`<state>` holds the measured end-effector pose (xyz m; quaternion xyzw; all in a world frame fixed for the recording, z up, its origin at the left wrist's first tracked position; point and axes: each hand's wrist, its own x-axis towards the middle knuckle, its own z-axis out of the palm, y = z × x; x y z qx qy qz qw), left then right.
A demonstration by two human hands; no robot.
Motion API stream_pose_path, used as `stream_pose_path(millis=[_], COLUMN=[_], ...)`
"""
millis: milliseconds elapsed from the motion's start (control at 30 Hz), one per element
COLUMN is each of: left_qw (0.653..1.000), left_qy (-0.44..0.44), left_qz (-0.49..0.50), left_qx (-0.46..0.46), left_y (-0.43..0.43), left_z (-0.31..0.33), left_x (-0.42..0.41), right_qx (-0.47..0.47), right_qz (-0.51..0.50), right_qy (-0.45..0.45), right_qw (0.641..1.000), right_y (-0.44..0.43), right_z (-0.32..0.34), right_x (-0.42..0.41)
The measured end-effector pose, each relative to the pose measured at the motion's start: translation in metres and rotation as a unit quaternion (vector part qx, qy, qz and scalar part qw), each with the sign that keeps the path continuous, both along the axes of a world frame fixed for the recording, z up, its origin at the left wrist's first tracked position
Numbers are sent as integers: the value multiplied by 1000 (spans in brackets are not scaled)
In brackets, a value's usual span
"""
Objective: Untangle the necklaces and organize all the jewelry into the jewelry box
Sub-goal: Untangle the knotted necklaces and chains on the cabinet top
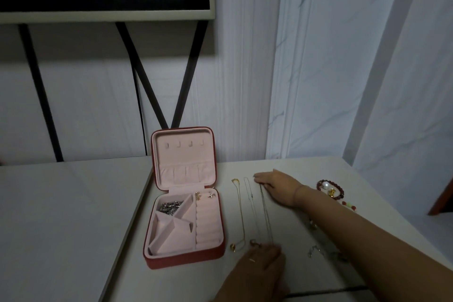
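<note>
Necklaces point(250, 193) lie side by side on the bench point(171, 284), just right of the open box point(221, 233): a gold chain point(241, 216) nearest the box, a middle chain point(255, 213), and a third chain point(266, 213) furthest from it. All three run straight from far to near. The third chain is stretched between the two hands.

The right hand point(272, 181) sits at its far end. That forearm reaches in from the lower right, across the bench, with the palm down and the fingers straight and flat, fingertips on the bench where the chain begins. It holds nothing.

The left hand point(263, 258) comes up from the bottom edge and meets the chain's near end, back of the hand up. It is blurred, and I cannot tell whether its fingers pinch the chain or only press it.

Inside the box, silver pieces point(170, 206) fill the far-left compartment, and two earrings point(203, 195) sit at the far right; the lid point(183, 154) stands upright. Right of the forearm lie a bead bracelet point(340, 190) and loose beads point(348, 205). Another silver chain point(315, 251) lies near the right arm.
</note>
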<state>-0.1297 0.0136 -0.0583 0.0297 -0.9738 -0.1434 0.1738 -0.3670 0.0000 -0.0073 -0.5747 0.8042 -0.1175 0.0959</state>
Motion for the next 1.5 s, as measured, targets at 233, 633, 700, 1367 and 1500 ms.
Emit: stream_pose_path(millis=[233, 633, 700, 1367, 1500], left_qw=[1000, 994, 993, 981, 972], left_qy=[-23, 61, 57, -44, 34], left_qz=[17, 81, 96, 188, 129], left_qx=[0, 30, 46, 24, 196], left_y=[4, 7, 13, 52, 54], left_z=[13, 40, 40, 41, 43], left_x=[-1, -18, -26, -60, -64], right_qx=[14, -187, -174, -125, -197], right_qz=[-6, -101, -107, -136, -121], right_qy=[-17, -92, -105, -74, -266], right_qw=[1000, 973, 973, 980, 936], right_y=[-18, 131, 161, 203, 192], right_z=[0, 46, 44, 1, 29], right_x=[-1, 16, 29, 55, 54])
